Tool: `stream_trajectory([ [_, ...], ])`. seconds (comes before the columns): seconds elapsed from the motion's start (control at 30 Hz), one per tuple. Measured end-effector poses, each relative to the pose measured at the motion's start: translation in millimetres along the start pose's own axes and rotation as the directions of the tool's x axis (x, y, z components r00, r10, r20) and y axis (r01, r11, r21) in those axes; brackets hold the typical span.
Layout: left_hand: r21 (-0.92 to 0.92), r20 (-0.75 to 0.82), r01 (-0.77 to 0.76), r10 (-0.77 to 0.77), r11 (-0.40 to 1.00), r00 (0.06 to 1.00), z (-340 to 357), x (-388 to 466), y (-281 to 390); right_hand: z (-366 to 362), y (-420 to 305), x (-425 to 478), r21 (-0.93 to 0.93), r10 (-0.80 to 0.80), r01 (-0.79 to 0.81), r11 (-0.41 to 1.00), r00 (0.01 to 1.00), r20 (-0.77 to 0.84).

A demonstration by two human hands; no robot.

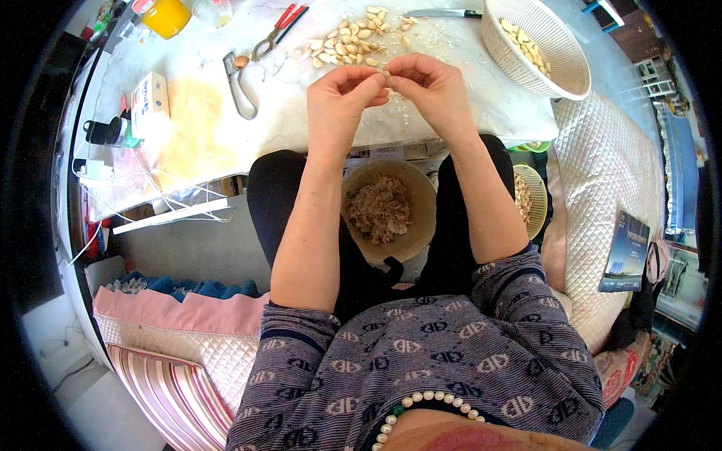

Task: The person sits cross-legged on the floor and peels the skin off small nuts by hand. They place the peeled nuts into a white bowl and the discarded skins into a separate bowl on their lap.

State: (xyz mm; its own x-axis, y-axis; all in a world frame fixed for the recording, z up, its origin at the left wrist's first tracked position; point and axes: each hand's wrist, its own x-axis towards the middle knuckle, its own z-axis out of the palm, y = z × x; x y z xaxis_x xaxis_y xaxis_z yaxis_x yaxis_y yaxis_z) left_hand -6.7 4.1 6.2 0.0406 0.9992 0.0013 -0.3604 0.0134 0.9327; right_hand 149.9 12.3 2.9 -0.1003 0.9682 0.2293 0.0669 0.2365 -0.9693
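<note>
Over the marble-patterned table (496, 121), my left hand (345, 104) and my right hand (433, 90) meet fingertip to fingertip. A small garlic clove (386, 74) is pinched between them, mostly hidden by the fingers. Just beyond my hands lies a loose pile of garlic cloves (352, 42), many with skin on. Pale peeled cloves (527, 48) sit in a white plastic basket (564, 67) at the far right. Between my knees, a round basin (420, 225) holds a heap of papery garlic skins (381, 208).
A knife (443, 13) lies by the white basket. Red-handled pliers (273, 34) and a metal peeler (240, 90) lie left of the pile. Farther left are a jar (163, 17), a box (151, 98) and white cables (152, 180). A yellow-green basket (533, 197) stands by my right knee.
</note>
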Motion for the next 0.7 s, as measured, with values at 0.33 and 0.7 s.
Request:
stream_trajectory([
  [0.33, 0.085, 0.054, 0.089, -0.094, 0.992, 0.994, -10, -3, 4, -5, 3, 3, 0.42, 0.168, -0.166, 0.892, 0.985, 0.033],
  [0.7, 0.294, 0.134, 0.015, -0.057, 0.956, 0.989, -4, -12, 4, -7, 1, 2, 0.351, 0.141, -0.158, 0.923, 0.987, 0.073],
])
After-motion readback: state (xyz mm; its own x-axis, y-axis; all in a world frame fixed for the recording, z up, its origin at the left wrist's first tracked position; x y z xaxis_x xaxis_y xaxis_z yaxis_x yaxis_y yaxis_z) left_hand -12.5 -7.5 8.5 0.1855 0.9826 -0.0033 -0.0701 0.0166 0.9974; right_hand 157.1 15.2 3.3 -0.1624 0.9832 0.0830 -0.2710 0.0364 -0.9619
